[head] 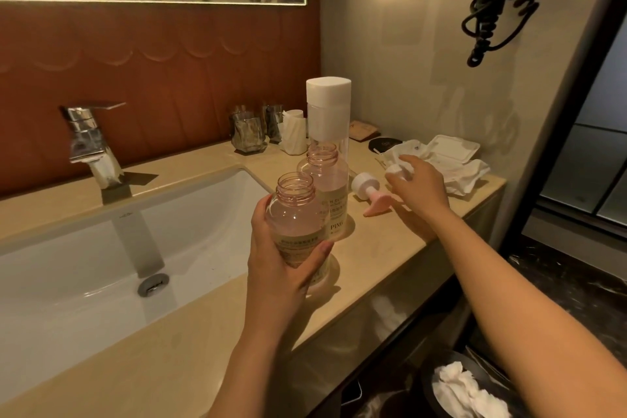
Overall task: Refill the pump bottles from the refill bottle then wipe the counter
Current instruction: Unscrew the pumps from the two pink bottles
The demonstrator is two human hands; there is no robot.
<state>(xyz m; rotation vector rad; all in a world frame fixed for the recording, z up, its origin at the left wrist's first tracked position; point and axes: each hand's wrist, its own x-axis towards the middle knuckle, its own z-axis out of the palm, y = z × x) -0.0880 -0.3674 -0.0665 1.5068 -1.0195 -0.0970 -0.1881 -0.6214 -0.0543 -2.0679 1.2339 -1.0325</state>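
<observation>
L hand (281, 261) clamped round open pump bottle (294, 214), upright, at table (390, 248) edge by sink (101, 265). 2nd pump bottle (322, 176), also open, at its 1 o'clock. Capped refill bottle (328, 105) touching behind. R hand (419, 188) at 3 o'clock, pinching white pump top (394, 169). Pink pump head (369, 195) lying just at its 9.

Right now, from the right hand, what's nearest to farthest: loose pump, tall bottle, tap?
1. Loose pump, on the counter just left of the right hand.
2. Tall bottle, farther back and left.
3. Tap, far left, beyond the sink.
</observation>
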